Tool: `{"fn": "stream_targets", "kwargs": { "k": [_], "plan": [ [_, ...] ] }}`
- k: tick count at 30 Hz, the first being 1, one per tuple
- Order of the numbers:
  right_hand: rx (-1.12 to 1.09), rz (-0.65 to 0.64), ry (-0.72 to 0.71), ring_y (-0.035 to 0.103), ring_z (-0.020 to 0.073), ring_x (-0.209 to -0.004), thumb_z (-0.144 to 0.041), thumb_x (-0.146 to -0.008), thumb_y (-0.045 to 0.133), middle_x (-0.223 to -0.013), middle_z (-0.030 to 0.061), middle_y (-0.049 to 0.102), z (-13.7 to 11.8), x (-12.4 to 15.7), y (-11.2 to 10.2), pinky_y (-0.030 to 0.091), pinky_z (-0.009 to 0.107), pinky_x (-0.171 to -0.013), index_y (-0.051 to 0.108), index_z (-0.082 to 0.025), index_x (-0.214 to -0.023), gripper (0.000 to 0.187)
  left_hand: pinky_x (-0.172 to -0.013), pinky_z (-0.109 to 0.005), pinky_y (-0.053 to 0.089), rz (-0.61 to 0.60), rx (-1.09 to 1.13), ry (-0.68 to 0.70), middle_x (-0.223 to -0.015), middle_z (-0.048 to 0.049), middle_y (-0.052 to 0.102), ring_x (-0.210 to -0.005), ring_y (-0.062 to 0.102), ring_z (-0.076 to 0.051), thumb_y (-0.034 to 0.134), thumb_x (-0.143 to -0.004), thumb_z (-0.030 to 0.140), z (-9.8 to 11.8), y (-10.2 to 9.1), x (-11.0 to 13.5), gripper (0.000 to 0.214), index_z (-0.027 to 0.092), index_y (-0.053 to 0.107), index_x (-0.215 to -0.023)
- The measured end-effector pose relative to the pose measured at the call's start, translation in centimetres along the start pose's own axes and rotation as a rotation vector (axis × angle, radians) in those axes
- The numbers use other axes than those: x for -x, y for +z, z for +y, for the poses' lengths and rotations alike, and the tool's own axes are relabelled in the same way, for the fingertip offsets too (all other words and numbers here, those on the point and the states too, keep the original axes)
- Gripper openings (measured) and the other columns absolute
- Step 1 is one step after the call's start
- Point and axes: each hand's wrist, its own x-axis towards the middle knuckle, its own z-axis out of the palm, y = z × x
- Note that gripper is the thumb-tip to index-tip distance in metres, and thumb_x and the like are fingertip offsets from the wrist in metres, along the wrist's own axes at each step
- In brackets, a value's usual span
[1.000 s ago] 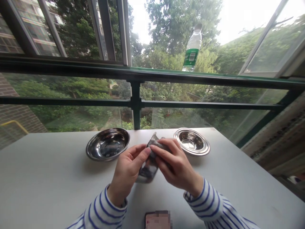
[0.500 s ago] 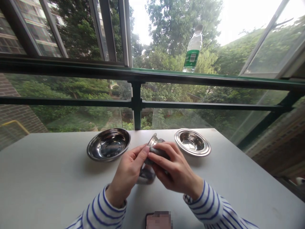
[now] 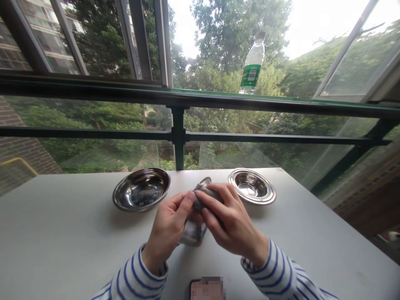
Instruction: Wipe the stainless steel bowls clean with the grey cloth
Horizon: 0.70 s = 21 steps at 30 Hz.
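Between my hands, above the table, is a shiny metal jug (image 3: 194, 231), tilted, with its lip pointing away from me. My left hand (image 3: 168, 223) is closed around the jug's left side, thumb on top near the rim. My right hand (image 3: 236, 221) is closed over a dark grey cloth (image 3: 200, 203), pressing it against the jug just below the lip. My fingers and the cloth hide much of the jug's middle.
A wide steel bowl (image 3: 117, 200) stands at the back left of the white table (image 3: 68, 241); a smaller rimmed steel bowl (image 3: 271, 197) is at the back right. A phone (image 3: 206, 290) lies at the near edge. A green-labelled bottle (image 3: 251, 75) stands on the railing (image 3: 212, 100).
The jug has turned slightly in my hands, showing more of its lower body. My right fingers have shifted with the cloth along the neck. The bowls have stayed in place.
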Motion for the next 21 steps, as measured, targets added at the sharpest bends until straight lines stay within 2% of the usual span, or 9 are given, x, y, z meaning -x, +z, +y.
{"fn": "stream_targets", "kwargs": {
  "k": [2, 3, 7, 9, 12, 16, 21],
  "plan": [
    [-0.019, 0.009, -0.010, 0.045, 0.0242, -0.102, -0.023, -0.085, 0.049, -0.114, 0.0107, 0.050, 0.2, 0.0, 0.1, 0.043, 0.044, -0.087, 0.056, -0.021, -0.120, 0.036, -0.049, -0.017, 0.042, -0.014, -0.038, 0.023, -0.061, -0.0014, 0.062, -0.056, 0.054, -0.011, 0.062, -0.076, 0.041, 0.1, -0.1, 0.0, 0.027, 0.014, 0.066, -0.080],
    [-0.045, 0.024, 0.031, 0.046, 0.0237, -0.102, -0.023, -0.086, 0.048, -0.113, 0.0102, 0.051, 0.6, -0.1, 0.2, 0.043, 0.043, -0.088, 0.057, -0.022, -0.119, 0.035, -0.049, -0.018, 0.043, -0.017, -0.053, 0.025, -0.062, -0.0024, 0.063, -0.056, 0.055, -0.011, 0.062, -0.075, 0.041, 0.2, -0.1, 0.1, 0.028, 0.014, 0.067, -0.080],
    [-0.220, 0.066, 0.330, 0.052, 0.0201, -0.100, -0.026, -0.091, 0.040, -0.105, 0.0079, 0.055, 2.7, -0.2, 0.7, 0.042, 0.038, -0.091, 0.060, -0.021, -0.115, 0.032, -0.046, -0.019, 0.042, 0.035, -0.017, -0.013, -0.058, -0.0028, 0.063, -0.051, 0.055, -0.012, 0.062, -0.075, 0.040, 0.7, 0.4, 0.4, 0.028, 0.013, 0.067, -0.074],
    [-0.267, 0.055, 0.381, 0.053, 0.0196, -0.100, -0.027, -0.092, 0.038, -0.104, 0.0077, 0.056, 3.2, -0.2, 0.8, 0.042, 0.038, -0.092, 0.059, -0.020, -0.115, 0.032, -0.045, -0.019, 0.042, 0.074, 0.037, -0.024, -0.058, -0.0019, 0.063, -0.050, 0.056, -0.012, 0.064, -0.074, 0.038, 0.8, 0.7, 0.5, 0.025, 0.014, 0.066, -0.074],
    [-0.197, 0.069, 0.285, 0.050, 0.0211, -0.101, -0.024, -0.091, 0.040, -0.107, 0.0088, 0.054, 2.5, -0.1, 0.7, 0.041, 0.041, -0.092, 0.057, -0.020, -0.118, 0.033, -0.048, -0.020, 0.045, 0.075, 0.096, -0.037, -0.060, -0.0020, 0.063, -0.052, 0.057, -0.013, 0.065, -0.073, 0.037, 1.0, 0.9, 0.5, 0.023, 0.014, 0.066, -0.077],
    [-0.053, 0.076, 0.039, 0.046, 0.0232, -0.101, -0.019, -0.086, 0.044, -0.111, 0.0103, 0.050, 0.6, 0.1, 0.4, 0.044, 0.043, -0.087, 0.056, -0.021, -0.120, 0.036, -0.049, -0.020, 0.044, 0.006, 0.095, -0.047, -0.060, -0.0014, 0.061, -0.052, 0.055, -0.012, 0.064, -0.074, 0.039, 0.8, 0.7, 0.5, 0.026, 0.014, 0.066, -0.080],
    [0.085, 0.057, -0.181, 0.042, 0.0277, -0.103, -0.021, -0.080, 0.053, -0.115, 0.0121, 0.048, -0.6, 0.6, 1.1, 0.041, 0.047, -0.086, 0.057, -0.018, -0.118, 0.039, -0.053, -0.018, 0.044, 0.100, 0.030, 0.050, -0.062, 0.0002, 0.058, -0.058, 0.053, -0.011, 0.061, -0.077, 0.040, 0.2, 0.1, 0.3, 0.026, 0.014, 0.066, -0.078]
  ]
}}
